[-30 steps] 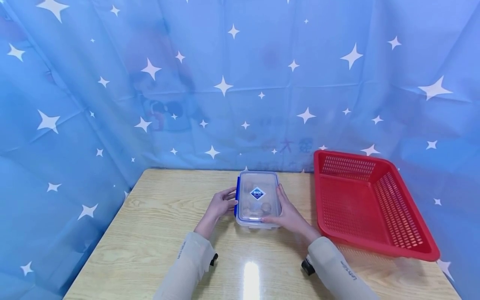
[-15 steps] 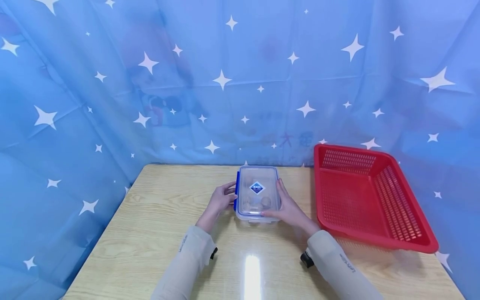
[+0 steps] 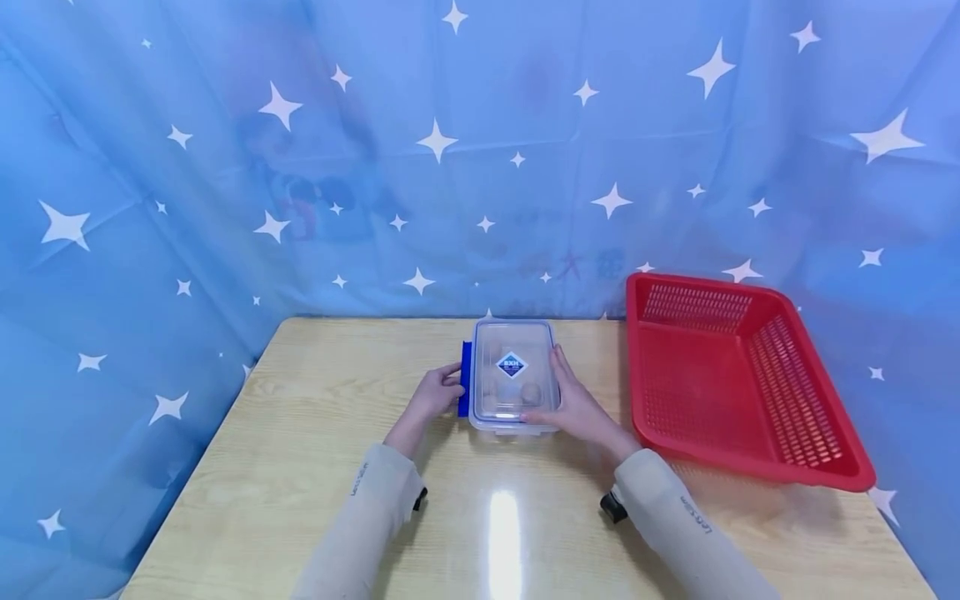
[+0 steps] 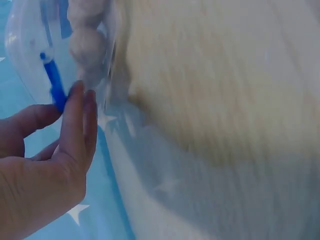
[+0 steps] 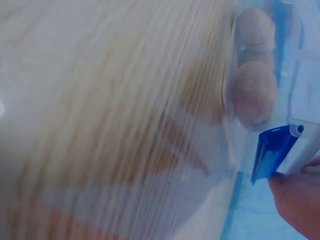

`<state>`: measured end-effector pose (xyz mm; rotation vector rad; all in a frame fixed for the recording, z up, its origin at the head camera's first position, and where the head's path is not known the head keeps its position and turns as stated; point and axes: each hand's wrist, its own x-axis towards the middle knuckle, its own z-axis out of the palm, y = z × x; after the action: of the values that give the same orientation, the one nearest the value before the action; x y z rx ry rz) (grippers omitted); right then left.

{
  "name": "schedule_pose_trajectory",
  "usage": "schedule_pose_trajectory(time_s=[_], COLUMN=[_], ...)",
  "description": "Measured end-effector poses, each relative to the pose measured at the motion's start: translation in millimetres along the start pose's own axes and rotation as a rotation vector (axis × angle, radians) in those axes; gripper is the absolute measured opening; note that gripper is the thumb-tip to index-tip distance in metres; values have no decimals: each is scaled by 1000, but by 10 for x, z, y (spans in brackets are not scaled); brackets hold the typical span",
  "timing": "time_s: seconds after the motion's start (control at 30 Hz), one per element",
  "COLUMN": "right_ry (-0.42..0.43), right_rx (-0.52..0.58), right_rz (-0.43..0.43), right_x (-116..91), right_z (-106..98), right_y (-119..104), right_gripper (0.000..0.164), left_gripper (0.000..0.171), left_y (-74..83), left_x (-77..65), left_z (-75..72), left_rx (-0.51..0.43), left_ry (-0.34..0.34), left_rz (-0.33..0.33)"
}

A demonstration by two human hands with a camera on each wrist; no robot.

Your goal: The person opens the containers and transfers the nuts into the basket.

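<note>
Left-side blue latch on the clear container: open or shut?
Open: the blue latch sticks out sideways from the container, the left hand pinching it.

“BXH” on lid (image 3: 513, 366), seemingly “LetsSlim” on sleeve (image 3: 686, 527), “大” on curtain (image 3: 517, 192)

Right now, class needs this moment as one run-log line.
left hand: pinches blue latch; right hand: grips clear box; lid: on; red basket: right of box

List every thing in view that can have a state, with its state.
Container: upright, lid on
Left latch: swung out from the container, unfastened
Right latch: angled outward in the right wrist view
Round pale things: enclosed in the container
Red basket: upright, open-topped
Left hand: pinching the left latch
Right hand: holding the container
</note>
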<state>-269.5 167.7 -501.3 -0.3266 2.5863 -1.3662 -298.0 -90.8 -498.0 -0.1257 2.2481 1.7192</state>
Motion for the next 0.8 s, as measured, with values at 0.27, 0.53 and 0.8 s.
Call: schedule_pose_trajectory(time_s=[0.27, 0.53, 0.8], right_ry=[-2, 18, 27], right_rx=[-36, -90, -5], right_rz=[4, -27, -13], right_x=[19, 42, -8], right_z=[-23, -132, -101], right_y=[-42, -81, -29], right_gripper=[129, 121, 107], left_gripper=[47, 44, 50], left_y=[-7, 168, 154], left_x=[-22, -108, -181], left_z=[21, 74, 136], left_rx=[104, 58, 76], left_ry=[81, 131, 142], left_rz=[126, 226, 158])
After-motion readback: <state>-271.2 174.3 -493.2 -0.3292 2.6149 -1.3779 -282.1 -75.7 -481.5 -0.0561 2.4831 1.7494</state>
